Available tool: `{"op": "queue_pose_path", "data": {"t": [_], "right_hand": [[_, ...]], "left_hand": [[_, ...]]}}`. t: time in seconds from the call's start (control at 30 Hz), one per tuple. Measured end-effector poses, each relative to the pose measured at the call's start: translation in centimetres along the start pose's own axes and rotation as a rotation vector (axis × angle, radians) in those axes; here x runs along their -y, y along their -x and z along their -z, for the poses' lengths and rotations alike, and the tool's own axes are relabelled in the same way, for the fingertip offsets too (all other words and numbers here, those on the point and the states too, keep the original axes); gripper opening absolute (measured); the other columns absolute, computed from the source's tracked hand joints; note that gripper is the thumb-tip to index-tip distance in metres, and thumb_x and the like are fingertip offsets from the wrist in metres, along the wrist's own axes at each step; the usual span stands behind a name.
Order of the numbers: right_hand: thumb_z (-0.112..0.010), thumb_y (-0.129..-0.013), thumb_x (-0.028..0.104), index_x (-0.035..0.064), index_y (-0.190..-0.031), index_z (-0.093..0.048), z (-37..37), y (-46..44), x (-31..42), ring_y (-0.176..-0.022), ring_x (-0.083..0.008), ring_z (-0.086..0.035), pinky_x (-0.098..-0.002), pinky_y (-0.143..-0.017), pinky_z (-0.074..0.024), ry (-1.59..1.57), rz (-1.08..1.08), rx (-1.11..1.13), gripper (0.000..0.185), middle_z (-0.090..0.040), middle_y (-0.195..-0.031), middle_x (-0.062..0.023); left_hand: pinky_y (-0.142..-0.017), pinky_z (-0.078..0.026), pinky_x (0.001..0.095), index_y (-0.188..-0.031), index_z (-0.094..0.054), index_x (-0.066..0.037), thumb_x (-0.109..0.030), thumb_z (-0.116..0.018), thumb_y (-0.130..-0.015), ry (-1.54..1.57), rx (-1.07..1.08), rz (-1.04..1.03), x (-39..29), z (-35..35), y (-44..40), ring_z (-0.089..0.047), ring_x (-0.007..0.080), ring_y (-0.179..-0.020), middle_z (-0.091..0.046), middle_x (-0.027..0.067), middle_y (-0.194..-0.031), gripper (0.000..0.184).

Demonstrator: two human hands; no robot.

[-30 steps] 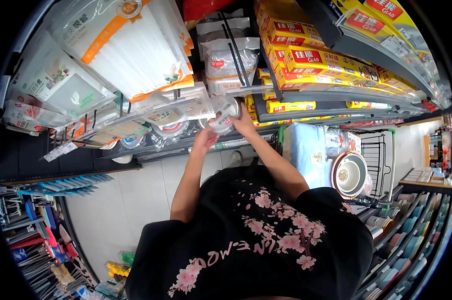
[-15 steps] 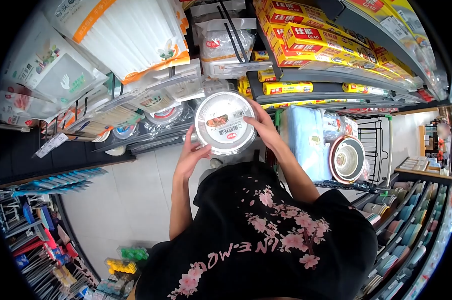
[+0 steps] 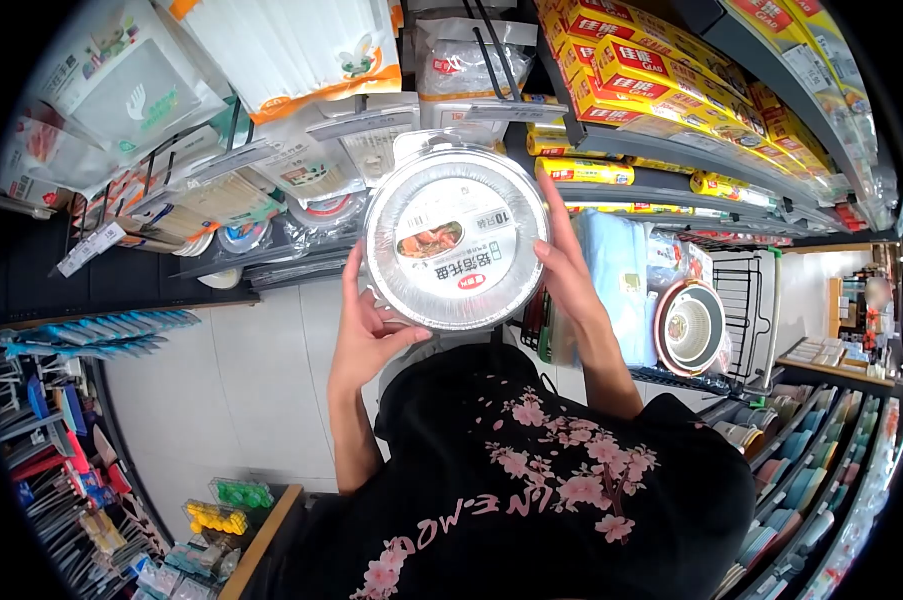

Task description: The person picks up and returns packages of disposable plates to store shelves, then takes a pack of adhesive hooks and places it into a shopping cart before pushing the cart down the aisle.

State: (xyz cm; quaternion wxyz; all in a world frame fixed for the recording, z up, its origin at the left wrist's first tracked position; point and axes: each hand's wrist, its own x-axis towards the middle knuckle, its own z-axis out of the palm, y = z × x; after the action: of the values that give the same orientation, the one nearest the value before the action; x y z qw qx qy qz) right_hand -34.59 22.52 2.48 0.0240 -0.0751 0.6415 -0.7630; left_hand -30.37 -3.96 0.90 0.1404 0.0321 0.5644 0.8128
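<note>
A round pack of foil trays (image 3: 458,240) in clear plastic, with a white label and a food picture, is held up in front of the shelf. My left hand (image 3: 366,325) grips its lower left rim, thumb along the near edge. On the right rim, my right hand (image 3: 568,262) holds the pack between thumb and fingers. Some fingertips are hidden behind the pack. Hanging bags of skewers (image 3: 316,170) and a bag of clear plastic items (image 3: 471,70) are just beyond it.
Yellow cling film boxes (image 3: 661,85) fill the shelf at upper right. A shopping cart (image 3: 746,305) at the right holds a blue package (image 3: 616,285) and a round basin (image 3: 689,327). Shelves of bowls (image 3: 791,460) stand at lower right. Brushes and tools (image 3: 66,430) hang at the left.
The foil tray pack has come away from the hanging goods and closer to me, label up. Both my hands moved back with it, still holding its sides. The view has shifted slightly.
</note>
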Motion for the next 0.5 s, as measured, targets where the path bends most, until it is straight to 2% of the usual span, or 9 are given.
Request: {"op": "queue_pose_path", "data": {"t": [0.07,0.17,0.2,0.23,0.3,0.37,0.43,0.5], "right_hand": [[-0.057,-0.089,0.020,0.0042,-0.159,-0.008,-0.6,-0.1,1.0,-0.150,-0.0281,-0.018,-0.0365,-0.121,-0.0123,0.049,0.062,0.017,0.086,-0.014,-0.163,-0.0178],[-0.055,-0.090,0.022,0.0017,-0.158,-0.009,-1.2,-0.7,2.5,-0.151,-0.0282,-0.016,-0.0370,-0.121,-0.0102,0.074,0.148,0.091,0.085,-0.014,-0.163,-0.0180],[-0.055,-0.089,0.028,-0.0005,-0.157,-0.011,-1.3,-0.9,3.0,-0.151,-0.0281,-0.014,-0.0374,-0.121,-0.0084,0.067,0.151,0.100,0.086,-0.014,-0.163,-0.0180],[-0.055,-0.089,0.028,-0.0005,-0.157,-0.011,-1.4,-1.0,3.6,-0.151,-0.0281,-0.014,-0.0374,-0.121,-0.0084,0.065,0.158,0.108,0.086,-0.014,-0.163,-0.0180],[-0.063,-0.081,0.056,0.0019,-0.158,-0.013,-1.6,-1.1,4.4,-0.151,-0.0265,-0.017,-0.0386,-0.121,-0.0154,0.101,0.109,0.056,0.107,-0.015,-0.164,-0.0163],[-0.064,-0.082,0.049,0.0041,-0.158,-0.011,-1.8,-1.2,4.5,-0.149,-0.0278,-0.021,-0.0400,-0.121,-0.0174,0.066,0.176,0.020,0.103,-0.016,-0.163,-0.0163],[-0.064,-0.083,0.046,0.0051,-0.158,-0.008,-3.3,-0.7,6.2,-0.149,-0.0281,-0.022,-0.0401,-0.121,-0.0184,-0.021,0.167,0.022,0.102,-0.015,-0.163,-0.0169],[-0.063,-0.084,0.044,0.0052,-0.158,-0.007,-4.2,-0.4,6.2,-0.149,-0.0282,-0.022,-0.0402,-0.121,-0.0188,-0.035,0.200,0.006,0.101,-0.015,-0.163,-0.0173]], "left_hand": [[-0.083,-0.061,0.0362,-0.157,0.005,-0.019,0.019,-0.074,-0.072,-0.029,-0.014,-0.044,-0.8,-0.2,0.5,-0.064,0.0291,-0.113,-0.046,0.0253,-0.138,0.122],[-0.082,-0.062,0.0360,-0.157,0.008,-0.016,0.019,-0.074,-0.072,-0.056,-0.041,-0.105,-2.2,-0.7,1.4,-0.063,0.0301,-0.115,-0.044,0.0259,-0.140,0.123],[-0.082,-0.062,0.0360,-0.157,0.008,-0.015,0.018,-0.074,-0.072,-0.067,-0.054,-0.134,-2.6,-0.7,1.7,-0.062,0.0305,-0.116,-0.043,0.0259,-0.141,0.123],[-0.082,-0.062,0.0360,-0.157,0.008,-0.013,0.017,-0.074,-0.072,-0.079,-0.064,-0.163,-3.1,-0.7,1.9,-0.061,0.0309,-0.117,-0.043,0.0260,-0.142,0.122],[-0.084,-0.061,0.0371,-0.157,0.007,-0.012,0.017,-0.075,-0.072,-0.082,-0.052,-0.226,-4.3,-1.0,2.2,-0.060,0.0314,-0.119,-0.041,0.0257,-0.144,0.122],[-0.087,-0.061,0.0383,-0.157,0.006,-0.010,0.016,-0.076,-0.071,-0.085,-0.042,-0.289,-5.4,-0.9,2.3,-0.058,0.0319,-0.121,-0.040,0.0254,-0.146,0.121],[-0.095,-0.056,0.0423,-0.157,-0.001,-0.008,0.014,-0.078,-0.070,-0.104,-0.020,-0.396,-5.8,-0.8,2.5,-0.054,0.0328,-0.127,-0.036,0.0248,-0.150,0.119],[-0.098,-0.054,0.0435,-0.157,-0.003,-0.007,0.012,-0.079,-0.070,-0.110,-0.033,-0.437,-5.7,-0.4,3.0,-0.052,0.0331,-0.129,-0.034,0.0245,-0.152,0.117]]}}
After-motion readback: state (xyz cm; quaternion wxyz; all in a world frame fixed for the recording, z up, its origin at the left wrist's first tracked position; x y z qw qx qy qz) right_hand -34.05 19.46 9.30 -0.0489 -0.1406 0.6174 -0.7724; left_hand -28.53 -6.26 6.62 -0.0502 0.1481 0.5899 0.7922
